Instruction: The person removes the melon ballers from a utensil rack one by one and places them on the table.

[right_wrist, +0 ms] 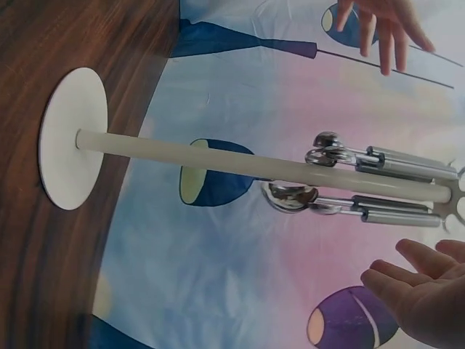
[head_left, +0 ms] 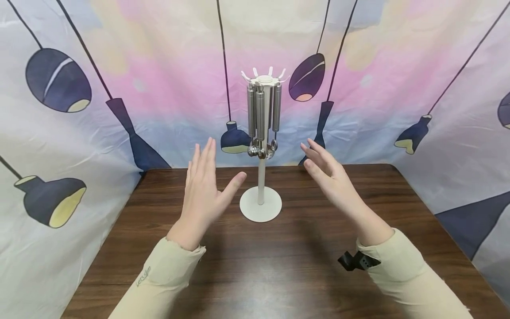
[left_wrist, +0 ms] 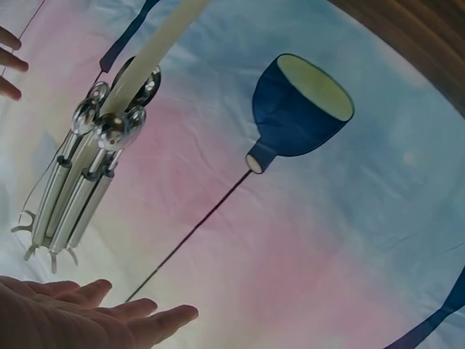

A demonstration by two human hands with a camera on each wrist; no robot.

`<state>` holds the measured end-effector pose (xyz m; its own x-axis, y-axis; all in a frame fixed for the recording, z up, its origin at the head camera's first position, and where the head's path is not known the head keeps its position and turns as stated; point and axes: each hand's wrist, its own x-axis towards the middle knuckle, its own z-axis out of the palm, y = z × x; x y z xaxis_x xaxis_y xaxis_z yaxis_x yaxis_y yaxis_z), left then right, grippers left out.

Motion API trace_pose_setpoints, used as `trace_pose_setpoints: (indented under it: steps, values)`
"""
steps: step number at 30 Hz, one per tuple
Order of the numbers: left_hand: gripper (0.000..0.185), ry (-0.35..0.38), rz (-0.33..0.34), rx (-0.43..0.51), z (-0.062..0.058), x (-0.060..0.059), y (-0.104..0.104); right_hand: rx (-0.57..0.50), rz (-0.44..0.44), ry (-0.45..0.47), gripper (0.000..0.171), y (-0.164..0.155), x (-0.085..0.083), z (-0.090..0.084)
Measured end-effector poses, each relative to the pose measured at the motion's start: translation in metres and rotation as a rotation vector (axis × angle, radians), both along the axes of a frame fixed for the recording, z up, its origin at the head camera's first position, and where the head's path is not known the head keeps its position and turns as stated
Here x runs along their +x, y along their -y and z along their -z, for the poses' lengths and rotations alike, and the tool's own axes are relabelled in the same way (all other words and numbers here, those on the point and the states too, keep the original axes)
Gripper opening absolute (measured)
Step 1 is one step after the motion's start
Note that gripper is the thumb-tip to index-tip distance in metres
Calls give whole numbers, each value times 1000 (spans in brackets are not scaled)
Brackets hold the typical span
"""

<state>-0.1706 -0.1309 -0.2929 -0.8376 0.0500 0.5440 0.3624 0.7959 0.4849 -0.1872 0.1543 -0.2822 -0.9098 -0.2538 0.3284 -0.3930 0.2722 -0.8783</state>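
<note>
Standing on: wooden table, white utensil stand at centre.
Hanging: steel spoons, all still hooked.
Left hand: spread, touching nothing.
Right hand: spread, beside the stand.
Progress: nothing grasped yet.

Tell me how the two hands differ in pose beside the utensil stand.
The left hand stands nearly upright with its palm turned toward the utensil stand and its thumb spread out toward the pole; the right hand slants in at an angle, fingers pointing up and left toward the hanging utensils. The left hand sits level with the pole's lower half, the right hand a little higher. Both are open, hold nothing, and touch no part of the stand.
</note>
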Motion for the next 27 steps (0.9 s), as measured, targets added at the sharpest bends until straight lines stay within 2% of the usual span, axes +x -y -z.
trace_pose_setpoints:
  steps: [4,11,19,27]
  values:
    - [93,-17,5,6,-11,-4,-3,14,-4,-21,58,2,-6,-11]
    - [93,-50,19,67,-40,-16,-8,32,15,-50,59,1,-19,-31]
    - [90,-67,17,101,-61,-28,-13,23,35,-55,59,3,-33,-42]
    - [89,-22,23,148,-82,-40,-24,-39,46,-49,55,7,-53,-48]
